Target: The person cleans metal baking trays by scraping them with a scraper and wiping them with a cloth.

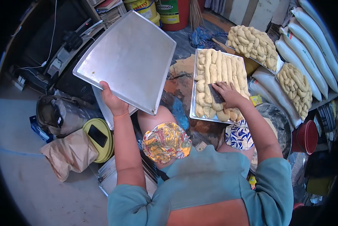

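Observation:
My left hand (pixel 112 101) grips a bare metal baking tray (pixel 127 56) by its lower edge and holds it up, tilted. Behind it, a second metal tray (pixel 105 105) shows only in part. On the right, a dough-filled tray (pixel 192 101) carries long dough ropes (pixel 218 64) side by side, with shorter twisted pieces along the left and near edges. Over this dough my right hand (pixel 229 96) has its fingers on a dark flat scraper-like piece (pixel 216 94), which rests against the ropes. Its exact kind is unclear.
More braided dough (pixel 252 41) lies on a tray at the back right, with another dough pile (pixel 295 88) beside it. White sacks (pixel 308 49) are stacked at the right. A large metal basin (pixel 278 116) and a red bucket (pixel 306 137) stand nearby. A phone (pixel 97 135) lies on a yellow lid.

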The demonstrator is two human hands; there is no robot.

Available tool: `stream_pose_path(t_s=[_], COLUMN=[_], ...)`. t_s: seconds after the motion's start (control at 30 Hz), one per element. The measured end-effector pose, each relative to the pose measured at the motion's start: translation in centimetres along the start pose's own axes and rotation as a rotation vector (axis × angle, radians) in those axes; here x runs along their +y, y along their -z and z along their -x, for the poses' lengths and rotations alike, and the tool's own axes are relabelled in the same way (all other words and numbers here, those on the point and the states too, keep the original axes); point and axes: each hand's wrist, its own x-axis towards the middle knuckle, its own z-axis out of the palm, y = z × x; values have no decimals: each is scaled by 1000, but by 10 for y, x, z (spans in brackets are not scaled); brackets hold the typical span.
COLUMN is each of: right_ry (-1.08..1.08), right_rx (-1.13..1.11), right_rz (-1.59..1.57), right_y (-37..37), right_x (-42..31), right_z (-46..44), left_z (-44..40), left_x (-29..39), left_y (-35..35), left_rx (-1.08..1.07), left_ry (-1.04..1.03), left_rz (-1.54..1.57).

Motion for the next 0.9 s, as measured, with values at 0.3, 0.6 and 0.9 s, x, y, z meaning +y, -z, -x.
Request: stream_pose_path(t_s=[0.3, 0.6, 0.9], right_ry=[27, 394, 789], right_rx=[128, 511, 524], right_rz=[-512, -621, -580], right_y=[14, 56, 61], right_x=[10, -146, -192], right_z=[-3, -8, -55], left_z=[26, 70, 96], left_x=[11, -17, -2], left_y=[-34, -51, -58], left_rx=[50, 73, -6], left_ry=[69, 171, 165], left_rz=[151, 175, 204])
